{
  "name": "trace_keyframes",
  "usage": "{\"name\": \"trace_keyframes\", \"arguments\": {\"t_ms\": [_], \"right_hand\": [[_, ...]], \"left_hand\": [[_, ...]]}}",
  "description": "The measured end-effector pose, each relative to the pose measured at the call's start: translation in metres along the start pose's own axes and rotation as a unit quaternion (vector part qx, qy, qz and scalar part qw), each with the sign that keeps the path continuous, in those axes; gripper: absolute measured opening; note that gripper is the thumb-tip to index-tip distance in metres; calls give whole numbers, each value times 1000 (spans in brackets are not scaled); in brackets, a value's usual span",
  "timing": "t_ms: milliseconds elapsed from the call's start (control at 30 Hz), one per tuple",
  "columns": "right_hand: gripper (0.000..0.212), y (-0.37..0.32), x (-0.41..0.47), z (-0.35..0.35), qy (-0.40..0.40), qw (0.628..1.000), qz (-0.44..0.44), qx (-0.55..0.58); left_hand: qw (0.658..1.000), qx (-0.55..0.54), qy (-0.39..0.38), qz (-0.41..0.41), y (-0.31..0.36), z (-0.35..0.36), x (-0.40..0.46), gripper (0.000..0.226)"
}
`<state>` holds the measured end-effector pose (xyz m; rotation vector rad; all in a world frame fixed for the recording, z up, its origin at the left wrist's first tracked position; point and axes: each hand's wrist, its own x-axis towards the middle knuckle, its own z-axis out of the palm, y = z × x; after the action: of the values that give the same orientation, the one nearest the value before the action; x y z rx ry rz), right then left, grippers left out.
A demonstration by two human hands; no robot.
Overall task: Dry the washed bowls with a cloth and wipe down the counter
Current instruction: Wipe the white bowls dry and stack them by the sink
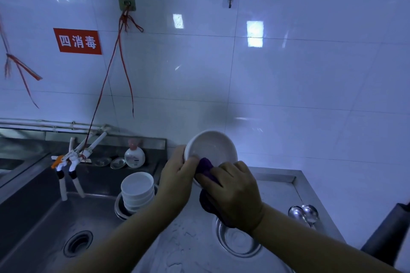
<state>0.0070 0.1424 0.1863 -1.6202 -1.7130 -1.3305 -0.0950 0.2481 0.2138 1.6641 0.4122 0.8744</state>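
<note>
My left hand [177, 175] grips the left rim of a white bowl [213, 146], held tilted above the steel counter [190, 248] with its inside facing me. My right hand [235, 192] presses a purple cloth [205, 169] against the bowl's lower inner edge; more of the cloth hangs below the hand. A stack of white bowls [137, 190] stands on a steel plate in the sink [44, 224], to the left of my hands.
A steel bowl [238, 241] sits on the wet counter under my right wrist. Metal spoons [304, 214] lie at the counter's right. Two taps [66, 168], a soap bottle [134, 156] and small glass dishes stand behind the sink. A dark object [388, 237] juts in at right.
</note>
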Motion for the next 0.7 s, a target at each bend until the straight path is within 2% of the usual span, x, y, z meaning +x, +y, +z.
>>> {"name": "trace_keyframes", "arguments": {"t_ms": [67, 200, 333, 400, 500, 533, 600, 667, 700], "right_hand": [[14, 4, -7, 2, 3, 1000, -24, 8], [11, 21, -14, 1, 18, 992, -125, 18], [7, 39, -14, -4, 3, 974, -224, 30], [6, 43, -10, -5, -10, 970, -238, 42], [9, 48, -5, -3, -50, 972, -223, 60], [8, 51, -5, -3, -78, 971, -217, 61], [6, 57, -8, -3, -133, 969, -196, 64], [12, 63, -11, -5, -174, 966, -174, 80], [14, 65, -12, -6, -187, 964, -171, 86]], "left_hand": [[999, 36, -25, 4, 2, -4, 2, 24], [992, 94, -87, 3, 11, -12, 12, 21], [955, 178, -235, -40, 25, -29, 28, 45], [939, 179, -282, -79, 28, -37, 33, 47], [933, 189, -287, -105, 28, -38, 35, 45], [927, 242, -275, -77, 24, -37, 34, 50], [894, 392, -215, 19, 18, -38, 29, 68], [839, 494, -165, 158, 20, -41, 15, 70], [795, 535, -163, 234, 20, -43, 9, 66]]}}
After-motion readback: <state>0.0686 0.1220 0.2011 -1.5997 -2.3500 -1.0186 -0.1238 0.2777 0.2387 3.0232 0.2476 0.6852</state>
